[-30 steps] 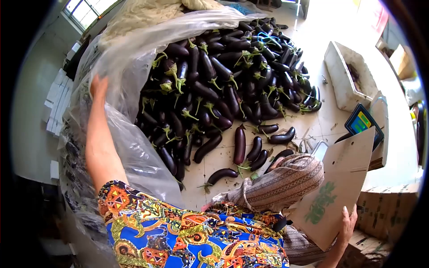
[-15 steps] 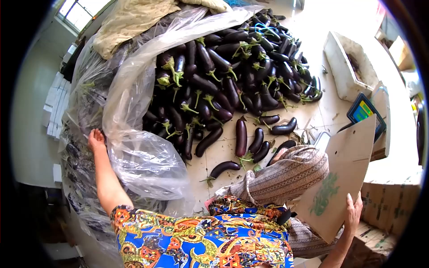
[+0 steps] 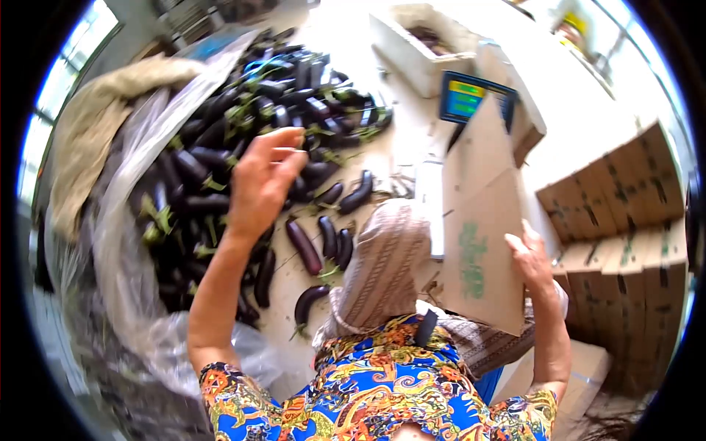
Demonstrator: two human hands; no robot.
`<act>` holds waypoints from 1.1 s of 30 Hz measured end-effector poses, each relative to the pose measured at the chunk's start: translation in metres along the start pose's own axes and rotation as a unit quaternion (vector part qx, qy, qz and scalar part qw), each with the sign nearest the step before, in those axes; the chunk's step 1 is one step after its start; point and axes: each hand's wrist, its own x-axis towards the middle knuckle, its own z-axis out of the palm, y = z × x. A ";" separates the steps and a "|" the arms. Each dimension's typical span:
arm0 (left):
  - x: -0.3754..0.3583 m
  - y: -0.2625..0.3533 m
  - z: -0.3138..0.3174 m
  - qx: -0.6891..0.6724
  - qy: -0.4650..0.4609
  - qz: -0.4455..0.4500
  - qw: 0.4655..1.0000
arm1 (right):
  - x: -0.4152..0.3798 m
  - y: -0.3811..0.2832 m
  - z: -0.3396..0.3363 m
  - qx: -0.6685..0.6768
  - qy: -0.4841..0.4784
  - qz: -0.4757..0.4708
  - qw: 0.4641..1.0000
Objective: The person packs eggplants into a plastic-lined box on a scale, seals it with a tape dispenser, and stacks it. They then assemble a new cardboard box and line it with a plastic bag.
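My left hand (image 3: 266,176) is raised in front of the eggplant heap (image 3: 213,158), fingers loosely bent and apart, with nothing in them. A cardboard box (image 3: 482,235) with green print stands tilted beside my legs. Its right edge is gripped by my right hand (image 3: 531,257), whose fingertips are partly hidden. Between the heap and my knee, several loose eggplants (image 3: 303,246) lie on the tiled floor. Clear plastic sheeting (image 3: 118,272) runs along the heap's left side.
A digital scale display (image 3: 474,95) stands behind the cardboard. Farther back is a white foam box (image 3: 404,51) with dark contents. Stacked cardboard boxes (image 3: 625,257) rise at the right. A beige cloth (image 3: 95,125) covers the sheeting's far left.
My left hand has left the plastic sheeting and swung right and up, over the eggplants. The view has turned right, showing more stacked boxes. My right hand stays on the cardboard.
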 end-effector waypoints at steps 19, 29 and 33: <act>0.117 -0.007 0.296 -0.300 -0.312 -0.104 0.895 | -0.009 0.023 -0.004 0.168 0.027 0.177 0.969; 0.113 0.043 0.216 -0.010 -0.324 0.009 0.946 | 0.012 0.062 -0.097 -0.050 0.267 0.181 0.945; 0.110 0.033 0.214 0.040 -0.418 0.053 0.906 | 0.030 0.118 -0.100 -0.108 0.278 0.171 0.939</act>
